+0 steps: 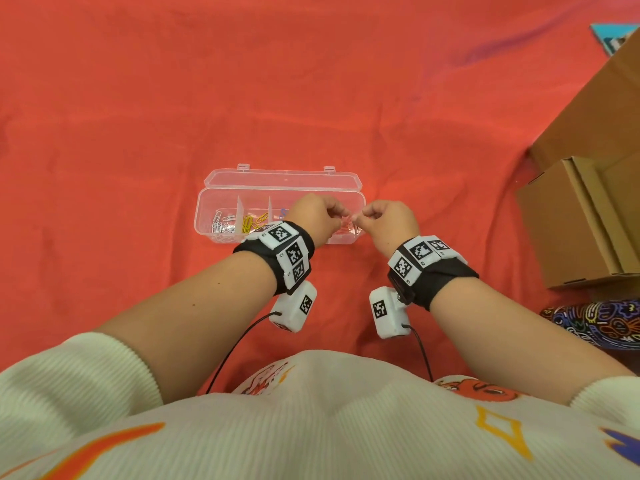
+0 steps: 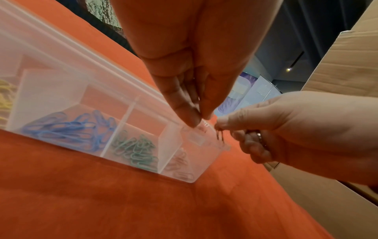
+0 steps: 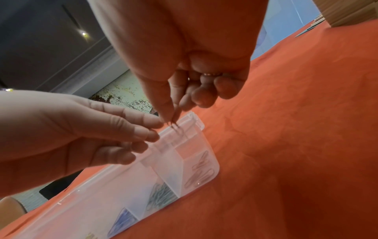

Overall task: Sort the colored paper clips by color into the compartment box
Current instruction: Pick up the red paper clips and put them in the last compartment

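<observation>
Red tabletop (image 1: 138, 116) shown below. Left hand (image 1: 317, 216) and right hand (image 1: 389, 220) held over compartment box (image 1: 221, 183); pink paper clips (image 2: 219, 135) pinched by right, left fingertips closed beside them. Cardboard boxes (image 1: 588, 188) seen beyond.

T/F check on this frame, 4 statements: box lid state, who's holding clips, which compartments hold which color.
1. The compartment box has its lid open. True.
2. The right hand pinches paper clips above the box's end compartment. True.
3. The blue clips and green clips share one compartment. False: a divider separates them.
4. The left hand rests flat on the cloth. False: it is raised over the box, fingertips meeting the right hand's.
</observation>
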{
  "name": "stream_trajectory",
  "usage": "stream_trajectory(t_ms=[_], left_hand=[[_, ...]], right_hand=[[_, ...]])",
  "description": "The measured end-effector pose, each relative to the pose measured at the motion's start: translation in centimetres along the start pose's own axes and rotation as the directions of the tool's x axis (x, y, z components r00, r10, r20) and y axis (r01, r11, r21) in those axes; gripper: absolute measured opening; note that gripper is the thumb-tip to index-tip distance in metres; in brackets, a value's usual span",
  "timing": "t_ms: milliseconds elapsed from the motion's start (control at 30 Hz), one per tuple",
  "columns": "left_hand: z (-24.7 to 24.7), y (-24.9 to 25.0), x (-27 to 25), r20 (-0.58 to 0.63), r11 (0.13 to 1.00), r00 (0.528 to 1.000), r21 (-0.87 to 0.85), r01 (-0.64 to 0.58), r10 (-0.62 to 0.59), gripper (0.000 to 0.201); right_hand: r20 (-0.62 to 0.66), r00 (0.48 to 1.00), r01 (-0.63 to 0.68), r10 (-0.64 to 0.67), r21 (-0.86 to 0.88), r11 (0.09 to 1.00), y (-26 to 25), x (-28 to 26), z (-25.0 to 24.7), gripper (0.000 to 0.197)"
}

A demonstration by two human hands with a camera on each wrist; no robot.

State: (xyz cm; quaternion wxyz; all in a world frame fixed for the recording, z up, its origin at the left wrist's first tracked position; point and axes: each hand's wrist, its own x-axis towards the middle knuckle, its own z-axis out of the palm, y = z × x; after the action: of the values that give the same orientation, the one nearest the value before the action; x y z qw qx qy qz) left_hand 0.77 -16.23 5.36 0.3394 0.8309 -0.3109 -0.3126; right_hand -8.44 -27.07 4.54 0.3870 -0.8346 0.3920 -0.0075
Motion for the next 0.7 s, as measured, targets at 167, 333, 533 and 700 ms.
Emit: stream_trajectory(t_ms=[167, 333, 533, 700], left_hand=[[-0.8, -0.3, -0.6, -0.011, 0.998, 1.000, -0.068, 0.008, -0.009, 0.027], [-3.0, -2.6, -2.8, -0.053, 0.994, 0.999, -0.110, -0.008, 0.002, 0.023], [-4.4, -8.5, -6.5, 0.005, 0.991, 0.995, 0.093, 0.099, -0.100, 0.023], [-3.8, -12.2, -7.7, -0.037, 0.929, 0.986, 0.329, 0.168, -0.165, 0.040]], right_hand=[[-0.025, 0.999, 0.025, -0.025, 0.007, 1.000, 0.0, -0.2, -0.3, 0.017], [0.011, 0.992, 0.123, -0.124, 0.042, 0.991, -0.9, -1.4, 0.6, 0.013], [0.383, 0.885, 0.324, -0.264, -0.100, 0.941, -1.8, -3.3, 4.2, 0.019], [0.579, 0.796, 0.403, -0.175, -0.292, 0.867, -2.5, -3.9, 7.6, 0.047]])
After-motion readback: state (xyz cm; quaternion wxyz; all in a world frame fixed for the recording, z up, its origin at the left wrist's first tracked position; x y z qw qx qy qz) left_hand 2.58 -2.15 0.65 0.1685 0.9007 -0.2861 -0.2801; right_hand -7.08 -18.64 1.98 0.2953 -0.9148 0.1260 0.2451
